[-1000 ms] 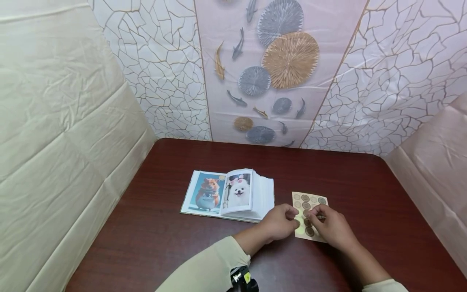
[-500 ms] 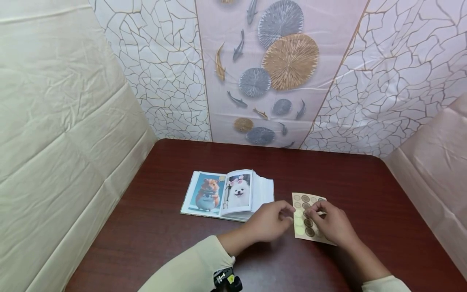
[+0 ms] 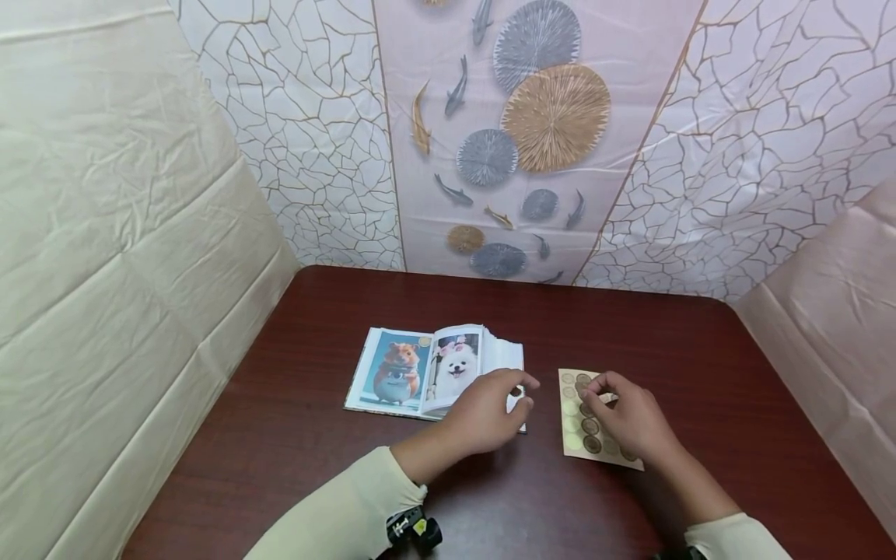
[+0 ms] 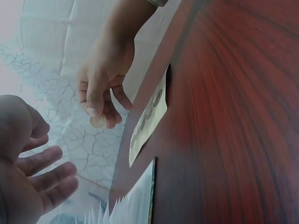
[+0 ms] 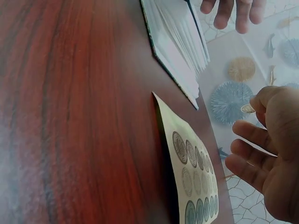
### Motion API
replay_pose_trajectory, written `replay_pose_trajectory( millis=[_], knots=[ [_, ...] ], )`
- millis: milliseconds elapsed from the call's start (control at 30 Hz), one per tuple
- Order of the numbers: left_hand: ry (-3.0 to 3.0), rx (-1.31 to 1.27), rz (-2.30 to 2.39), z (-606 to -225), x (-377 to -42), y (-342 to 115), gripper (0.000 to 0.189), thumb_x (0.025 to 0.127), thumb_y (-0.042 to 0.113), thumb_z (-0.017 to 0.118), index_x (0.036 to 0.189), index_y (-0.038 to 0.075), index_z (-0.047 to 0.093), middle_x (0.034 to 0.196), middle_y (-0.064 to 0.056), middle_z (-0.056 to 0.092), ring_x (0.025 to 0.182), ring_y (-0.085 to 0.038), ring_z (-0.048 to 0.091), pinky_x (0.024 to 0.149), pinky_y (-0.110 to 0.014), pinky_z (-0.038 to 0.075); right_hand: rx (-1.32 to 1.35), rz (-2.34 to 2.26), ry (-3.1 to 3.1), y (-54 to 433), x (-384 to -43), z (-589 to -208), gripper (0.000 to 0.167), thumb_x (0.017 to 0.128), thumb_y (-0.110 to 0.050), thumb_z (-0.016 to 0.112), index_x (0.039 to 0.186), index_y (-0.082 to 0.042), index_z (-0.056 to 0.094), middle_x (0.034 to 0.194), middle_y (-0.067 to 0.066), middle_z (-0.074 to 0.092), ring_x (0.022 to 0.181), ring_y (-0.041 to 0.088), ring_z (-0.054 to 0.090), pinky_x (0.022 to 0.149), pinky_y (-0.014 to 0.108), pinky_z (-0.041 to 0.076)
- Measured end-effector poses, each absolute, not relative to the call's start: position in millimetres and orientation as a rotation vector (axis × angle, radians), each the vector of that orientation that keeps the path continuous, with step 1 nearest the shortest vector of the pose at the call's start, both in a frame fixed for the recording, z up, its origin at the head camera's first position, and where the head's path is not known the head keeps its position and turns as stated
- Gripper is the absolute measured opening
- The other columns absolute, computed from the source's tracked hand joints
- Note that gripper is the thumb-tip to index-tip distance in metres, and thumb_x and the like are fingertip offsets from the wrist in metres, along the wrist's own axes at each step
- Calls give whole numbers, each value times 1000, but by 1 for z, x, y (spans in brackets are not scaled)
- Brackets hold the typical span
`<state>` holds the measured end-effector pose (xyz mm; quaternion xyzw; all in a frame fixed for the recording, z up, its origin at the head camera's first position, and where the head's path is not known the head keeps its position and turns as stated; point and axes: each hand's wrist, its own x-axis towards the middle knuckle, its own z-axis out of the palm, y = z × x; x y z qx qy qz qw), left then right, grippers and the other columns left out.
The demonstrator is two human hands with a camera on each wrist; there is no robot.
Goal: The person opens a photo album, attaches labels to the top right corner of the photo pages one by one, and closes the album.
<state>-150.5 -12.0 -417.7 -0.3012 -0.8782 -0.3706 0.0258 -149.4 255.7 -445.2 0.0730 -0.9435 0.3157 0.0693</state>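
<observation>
My right hand (image 3: 633,420) pinches a small round gold sticker (image 4: 97,122) between thumb and index finger, the other fingers loose. It is raised over the sticker sheet (image 3: 591,426), a cream card with rows of round coin-like stickers in gold, brown and greenish tones. My left hand (image 3: 486,408) holds nothing, fingers apart and softly bent, above the right side of an open photo album (image 3: 371,389). The album shows a hamster picture (image 3: 397,373) with a round gold sticker at its top right corner, and a white dog picture (image 3: 456,369). The left hand hides part of the right pages.
Both the album and the sheet lie on a dark red-brown wooden table (image 3: 315,474), the sheet to the album's right. Patterned cloth (image 3: 490,218) hangs behind the table, and cream cloth (image 3: 175,272) stands along its left side.
My left hand has moved left, away from the sticker sheet to over the album. The right hand has risen slightly from the sheet with the sticker pinched.
</observation>
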Motion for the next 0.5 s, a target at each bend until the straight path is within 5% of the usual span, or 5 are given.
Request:
replay_pose_trajectory(
  millis=[267,500],
  knots=[
    [-2685,-853,-986,-420,-155,-27,25,100,18,62,123,16,69,123,1,68,119,-18,61,99,-32,48,252,982,-2820,251,-155,-443,11,99,-25,70,97,-16,63,89,0,72,76,14,70,63,33,50],
    [-2639,-782,-872,-427,-160,-40,23,97,15,65,119,15,70,120,-1,69,113,-25,62,95,-38,49,261,1037,-2821,247,-157,-439,12,100,-26,69,100,-15,63,83,1,72,76,15,72,64,35,50]
  ],
)
